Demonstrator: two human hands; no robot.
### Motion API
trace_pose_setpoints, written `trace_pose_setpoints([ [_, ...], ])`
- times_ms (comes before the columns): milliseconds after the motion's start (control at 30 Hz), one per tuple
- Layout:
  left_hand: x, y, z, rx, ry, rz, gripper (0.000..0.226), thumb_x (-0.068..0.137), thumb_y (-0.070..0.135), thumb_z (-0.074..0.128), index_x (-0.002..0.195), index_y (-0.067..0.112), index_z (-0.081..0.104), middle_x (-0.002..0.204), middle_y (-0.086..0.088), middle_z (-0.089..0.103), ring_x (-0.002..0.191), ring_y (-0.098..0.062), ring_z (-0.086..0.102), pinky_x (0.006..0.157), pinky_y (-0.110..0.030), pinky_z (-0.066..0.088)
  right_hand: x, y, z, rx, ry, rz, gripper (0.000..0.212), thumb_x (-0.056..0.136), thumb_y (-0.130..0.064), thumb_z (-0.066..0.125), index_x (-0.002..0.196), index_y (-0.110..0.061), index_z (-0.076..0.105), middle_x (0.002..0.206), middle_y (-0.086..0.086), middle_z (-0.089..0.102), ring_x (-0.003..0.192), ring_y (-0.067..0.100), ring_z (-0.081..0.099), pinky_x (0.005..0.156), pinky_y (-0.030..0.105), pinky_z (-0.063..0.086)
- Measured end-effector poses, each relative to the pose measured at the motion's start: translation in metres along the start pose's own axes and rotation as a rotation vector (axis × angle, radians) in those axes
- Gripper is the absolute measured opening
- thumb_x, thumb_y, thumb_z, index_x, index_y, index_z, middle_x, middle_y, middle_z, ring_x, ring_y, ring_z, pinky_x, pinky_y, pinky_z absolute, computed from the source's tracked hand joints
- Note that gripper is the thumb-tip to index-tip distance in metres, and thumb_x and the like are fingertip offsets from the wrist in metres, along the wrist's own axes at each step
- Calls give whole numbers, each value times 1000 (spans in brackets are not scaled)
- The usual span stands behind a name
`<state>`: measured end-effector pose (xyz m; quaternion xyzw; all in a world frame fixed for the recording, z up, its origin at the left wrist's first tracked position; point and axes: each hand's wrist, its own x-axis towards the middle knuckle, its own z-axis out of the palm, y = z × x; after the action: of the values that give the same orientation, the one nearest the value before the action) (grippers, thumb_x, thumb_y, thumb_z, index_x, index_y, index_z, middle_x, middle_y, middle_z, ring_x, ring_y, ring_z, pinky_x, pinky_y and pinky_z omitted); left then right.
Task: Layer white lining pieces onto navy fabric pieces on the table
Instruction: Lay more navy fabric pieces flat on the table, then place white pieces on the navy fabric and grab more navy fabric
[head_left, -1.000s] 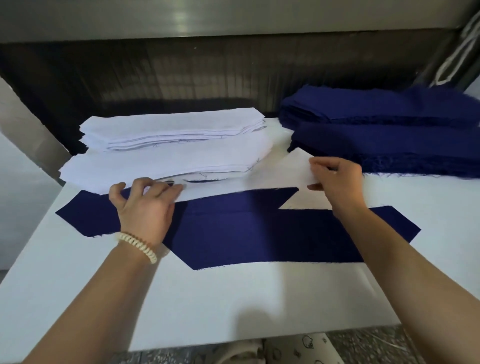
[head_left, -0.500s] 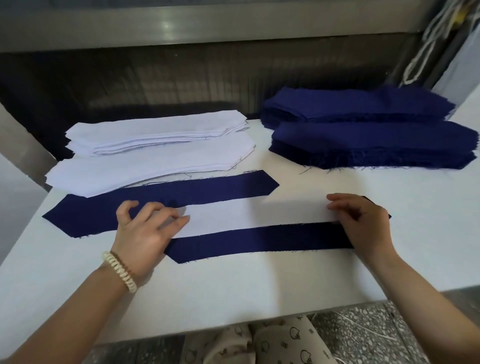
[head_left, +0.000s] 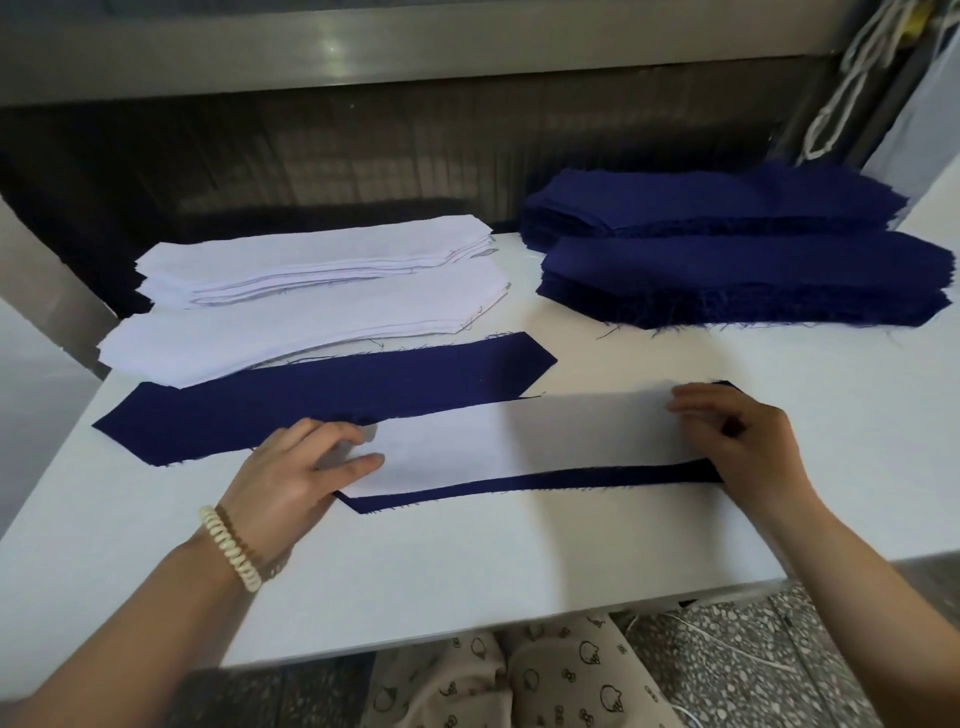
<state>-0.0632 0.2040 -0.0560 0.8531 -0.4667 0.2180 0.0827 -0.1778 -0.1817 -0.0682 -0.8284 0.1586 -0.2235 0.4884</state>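
Note:
A white lining piece (head_left: 519, 441) lies along the near navy piece (head_left: 545, 482). Only the navy piece's front edge and its right tip show. My left hand (head_left: 296, 478) rests on the lining's left end with its fingers spread fairly flat. My right hand (head_left: 748, 441) is at the lining's right end, fingers bent, pinching that end against the navy tip. A second navy piece (head_left: 322, 400) lies bare just behind, pointed at both ends.
Two stacks of white lining (head_left: 311, 260) (head_left: 311, 332) sit at the back left. Two stacks of navy pieces (head_left: 711, 202) (head_left: 748, 275) sit at the back right. The white table (head_left: 467, 571) ends just in front of me. White cords (head_left: 852, 78) hang at the upper right.
Both hands carried the white lining from near the white stacks toward me and laid it on the near navy piece. It now covers more of that piece than half a second ago.

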Motion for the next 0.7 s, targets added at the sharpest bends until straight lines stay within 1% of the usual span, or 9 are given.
trace_pose_setpoints([
  [67,0,-1,0,-1,-10,9,82,41,-23,79,106,22,58,90,-14,69,72,-34,65,54,-43,51,3,4,2,-7,38,68,31,85,4,58,86,-25,69,91,-14,62,80,4,55,62,4,40],
  [100,0,-2,1,9,2,20,82,40,-23,78,106,22,58,87,-13,68,71,-33,65,55,-41,50,4,6,2,-29,37,90,31,84,5,58,86,-24,69,89,-11,62,72,7,53,56,4,39],
  [233,4,-4,0,29,57,49,61,51,-18,64,99,19,70,76,-7,64,73,-26,56,62,-41,47,7,8,1,-83,-26,95,46,77,14,55,78,-31,65,93,-6,60,59,15,46,50,7,37],
  [300,6,-3,0,32,43,55,59,50,-21,67,95,16,75,75,-6,63,71,-27,59,63,-42,47,8,5,-2,-79,-14,98,47,77,13,57,77,-33,64,89,-8,59,57,15,43,48,8,36],
  [400,6,-1,1,12,62,69,57,57,-15,59,101,20,69,76,-5,64,79,-20,48,65,-40,47,6,4,-8,-75,62,97,44,79,10,57,76,-34,64,77,-13,57,56,17,43,45,8,35],
  [500,4,1,2,5,76,90,43,74,-6,44,94,16,76,75,-4,65,73,-23,54,65,-38,47,1,6,-12,-74,91,102,45,79,10,56,76,-34,63,83,-14,61,61,12,49,46,10,38],
  [567,5,2,0,10,72,93,38,73,-6,49,88,13,78,74,-4,65,68,-25,59,64,-38,48,-2,7,-13,-91,88,101,46,78,12,55,76,-33,63,86,-14,61,64,9,53,49,10,40],
  [633,4,1,-1,-6,69,87,33,68,-7,58,86,13,78,74,-4,66,68,-24,58,63,-39,48,-2,7,-12,-104,86,97,46,77,12,55,76,-33,63,85,-13,61,66,12,53,51,12,41],
  [700,2,-1,-1,-28,72,88,29,76,-1,53,85,11,78,74,-5,67,64,-27,62,62,-40,48,-2,8,-10,-123,82,84,44,77,12,55,76,-31,64,87,-8,62,67,15,51,53,11,40],
])
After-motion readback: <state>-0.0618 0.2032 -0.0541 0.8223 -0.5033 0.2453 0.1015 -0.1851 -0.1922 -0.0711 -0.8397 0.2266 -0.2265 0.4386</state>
